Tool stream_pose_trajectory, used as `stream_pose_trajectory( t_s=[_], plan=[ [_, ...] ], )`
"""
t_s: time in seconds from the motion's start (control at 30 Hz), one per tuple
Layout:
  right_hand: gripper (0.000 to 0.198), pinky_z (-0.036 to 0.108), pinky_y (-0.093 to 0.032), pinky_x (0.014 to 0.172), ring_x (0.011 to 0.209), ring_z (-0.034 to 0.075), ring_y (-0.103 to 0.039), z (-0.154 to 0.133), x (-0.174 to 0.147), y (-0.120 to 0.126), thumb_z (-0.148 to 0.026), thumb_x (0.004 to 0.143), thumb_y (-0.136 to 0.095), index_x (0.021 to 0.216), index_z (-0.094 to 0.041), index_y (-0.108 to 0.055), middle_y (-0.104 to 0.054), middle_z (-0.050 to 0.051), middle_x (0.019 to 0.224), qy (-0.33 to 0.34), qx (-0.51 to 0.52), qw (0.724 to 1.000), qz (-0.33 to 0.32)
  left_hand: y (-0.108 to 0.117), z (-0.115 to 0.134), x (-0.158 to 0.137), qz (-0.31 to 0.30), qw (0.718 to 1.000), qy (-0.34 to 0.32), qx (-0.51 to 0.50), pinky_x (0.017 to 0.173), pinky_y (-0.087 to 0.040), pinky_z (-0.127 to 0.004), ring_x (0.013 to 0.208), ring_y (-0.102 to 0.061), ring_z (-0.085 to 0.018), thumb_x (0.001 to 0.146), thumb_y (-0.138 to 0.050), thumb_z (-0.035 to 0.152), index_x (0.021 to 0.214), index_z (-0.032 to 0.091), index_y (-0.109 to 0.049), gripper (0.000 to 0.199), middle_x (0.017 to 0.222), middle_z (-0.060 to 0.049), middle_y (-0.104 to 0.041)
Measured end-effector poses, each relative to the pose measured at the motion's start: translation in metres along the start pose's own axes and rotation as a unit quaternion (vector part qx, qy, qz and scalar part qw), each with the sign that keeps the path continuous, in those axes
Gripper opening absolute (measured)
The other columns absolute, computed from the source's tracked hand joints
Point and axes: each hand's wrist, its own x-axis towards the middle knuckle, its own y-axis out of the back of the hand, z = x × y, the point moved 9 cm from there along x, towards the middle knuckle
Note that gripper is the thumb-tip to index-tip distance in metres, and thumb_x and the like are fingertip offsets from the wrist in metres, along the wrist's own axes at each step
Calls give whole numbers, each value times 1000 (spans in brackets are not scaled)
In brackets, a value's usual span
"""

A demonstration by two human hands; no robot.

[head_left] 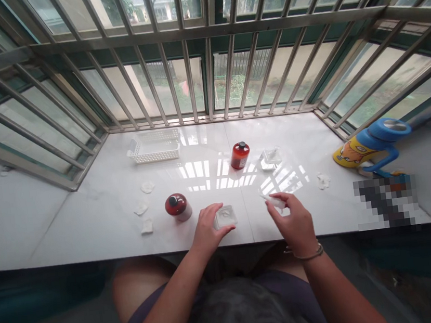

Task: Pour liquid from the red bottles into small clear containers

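Note:
My left hand (209, 227) is closed around the side of a small clear square box (226, 216), its thumb along the near edge and its fingers along the far edge. The box rests on the white counter, with something pale inside that I cannot make out. To the right, my right hand (292, 221) pinches a soft white piece, like a cotton pad (274, 202), between thumb and fingers just above the counter. A dark red bottle with a black cap (177, 207) stands left of my left hand. A smaller red bottle (240, 156) is farther back.
Behind my right hand sits another clear box (271, 159). A white perforated basket (154, 148) stands at the back left. Several crumpled white pieces (141, 207) lie at left, one white piece (323, 180) at right. A blue-and-yellow flask (370, 143) leans by the right wall. Metal bars (207, 31) line the window.

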Motion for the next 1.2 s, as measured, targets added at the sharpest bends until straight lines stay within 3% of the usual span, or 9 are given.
stream_pose_trajectory(
  t_s=[0.23,0.4,0.6,0.73,0.83,0.93,1.03,1.13,1.2],
  plan=[
    [39,42,-51,81,83,29,-66,161,34,67,-49,83,-72,110,-21,-68,-77,12,104,-222,-173,955,89,-1,-2,0,3,1000,-12,12,119,-51,-56,134,-63,-32,82,-93,37,144,30,-59,71,144,-9,-68],
    [41,47,-49,86,90,33,-64,223,54,108,-42,81,-70,114,-18,-65,-74,19,112,-283,-212,925,138,-1,-2,-1,3,1000,-15,15,120,-50,-55,136,-62,-32,83,-92,36,145,30,-58,70,145,-9,-67],
    [34,45,-50,85,87,31,-64,273,67,96,-38,78,-74,105,-19,-68,-75,17,105,-322,-217,918,88,-1,0,0,-3,1000,-1,24,119,-51,-56,136,-63,-33,83,-91,33,144,29,-59,68,145,-9,-67],
    [25,45,-50,82,81,30,-63,285,66,75,-40,77,-73,92,-21,-69,-74,14,93,-312,-217,924,32,1,10,2,-48,998,-11,42,121,-50,-56,142,-60,-33,84,-91,32,150,27,-52,77,153,-12,-62],
    [26,48,-51,85,88,33,-64,280,66,69,-43,79,-68,93,-20,-70,-72,16,93,-284,-225,932,24,21,33,-1,-36,995,-61,72,121,-51,-57,146,-57,-35,86,-90,37,157,27,-44,85,159,-15,-57],
    [32,53,-49,97,107,39,-63,264,65,71,-46,81,-62,98,-19,-70,-70,19,101,-237,-238,941,45,60,65,-8,49,983,-136,111,119,-52,-56,144,-59,-33,94,-81,35,152,26,-48,67,153,-16,-61],
    [36,56,-44,108,119,40,-59,243,62,74,-48,85,-57,100,-18,-70,-68,22,107,-185,-245,949,70,111,83,-17,192,955,-160,161,117,-53,-56,139,-62,-34,94,-81,30,144,24,-53,57,146,-16,-64],
    [35,56,-42,111,121,39,-59,218,54,66,-48,87,-56,100,-18,-71,-69,21,110,-138,-240,958,74,148,69,-20,290,931,-103,196,120,-49,-59,142,-58,-36,89,-85,35,146,22,-51,68,150,-18,-60],
    [33,54,-43,112,122,37,-60,195,47,54,-47,90,-57,100,-19,-71,-71,19,113,-102,-228,966,68,158,42,-14,298,936,-26,188,124,-44,-61,149,-52,-39,85,-88,42,151,21,-47,80,157,-20,-55]
  ],
)
